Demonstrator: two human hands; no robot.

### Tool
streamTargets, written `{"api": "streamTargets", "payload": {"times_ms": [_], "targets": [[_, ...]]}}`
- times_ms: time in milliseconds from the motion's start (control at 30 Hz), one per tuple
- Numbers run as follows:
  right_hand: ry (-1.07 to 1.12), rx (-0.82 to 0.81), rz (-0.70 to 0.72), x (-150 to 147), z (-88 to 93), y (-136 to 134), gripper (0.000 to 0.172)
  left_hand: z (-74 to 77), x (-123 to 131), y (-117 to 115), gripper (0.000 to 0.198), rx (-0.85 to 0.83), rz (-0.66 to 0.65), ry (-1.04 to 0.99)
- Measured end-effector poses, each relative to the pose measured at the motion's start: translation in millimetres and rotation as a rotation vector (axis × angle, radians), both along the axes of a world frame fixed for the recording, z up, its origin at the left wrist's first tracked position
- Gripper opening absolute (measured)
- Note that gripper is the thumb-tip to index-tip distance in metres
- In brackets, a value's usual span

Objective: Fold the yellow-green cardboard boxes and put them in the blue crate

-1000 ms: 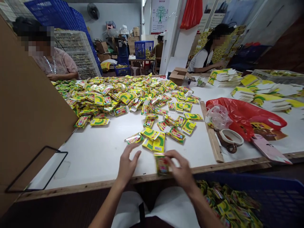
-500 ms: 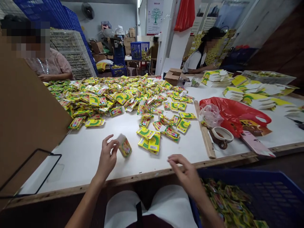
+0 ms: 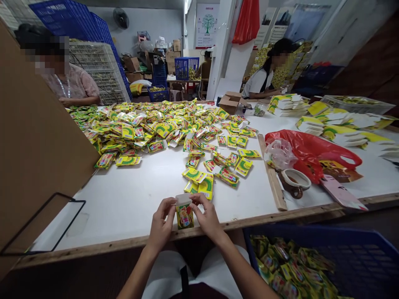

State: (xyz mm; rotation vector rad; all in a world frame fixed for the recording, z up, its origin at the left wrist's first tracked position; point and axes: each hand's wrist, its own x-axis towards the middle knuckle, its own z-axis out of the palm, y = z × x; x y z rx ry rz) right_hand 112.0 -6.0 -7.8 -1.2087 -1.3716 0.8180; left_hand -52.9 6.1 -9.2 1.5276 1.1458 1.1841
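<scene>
A small yellow-green printed carton (image 3: 185, 216) stands upright near the table's front edge, its pale top flap raised. My left hand (image 3: 163, 220) pinches its upper left side between thumb and fingers. On the other side, my right hand (image 3: 205, 216) grips the upper right edge by the flap. Just behind lie a few more yellow cartons (image 3: 206, 185), one overlapping another. Farther back a large heap of the same cartons (image 3: 149, 128) spreads over the white table (image 3: 124, 207).
A blue basket (image 3: 352, 249) holding filled packets sits low at my right. A wooden strip (image 3: 272, 178) divides the table; beyond it are a brown cup (image 3: 294, 182), a red plastic bag (image 3: 311, 145) and a pink phone-like slab (image 3: 341, 192). Cardboard (image 3: 40, 112) stands at left. Two people sit across the table.
My left hand has brought the carton right and toward me. My right hand has moved left and taken hold of it too. The view has shifted slightly.
</scene>
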Motion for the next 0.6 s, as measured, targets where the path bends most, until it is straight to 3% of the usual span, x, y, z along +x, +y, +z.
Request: {"api": "streamTargets", "payload": {"times_ms": [167,400,600], "targets": [[-0.106,0.017,0.087,1.7,2.6,6.1,0.014,-4.2,2.7,1.4,0.021,-0.047,-0.091,0.03],[-0.003,0.031,0.007,-2.6,0.6,9.0,0.017,-1.2,12.8,7.0,0.017,-0.056,0.008,-0.159],[-0.075,0.107,0.087,-0.1,5.6,5.4,0.01,4.2,14.8,3.1,0.014,-0.023,-0.036,-0.07]]}}
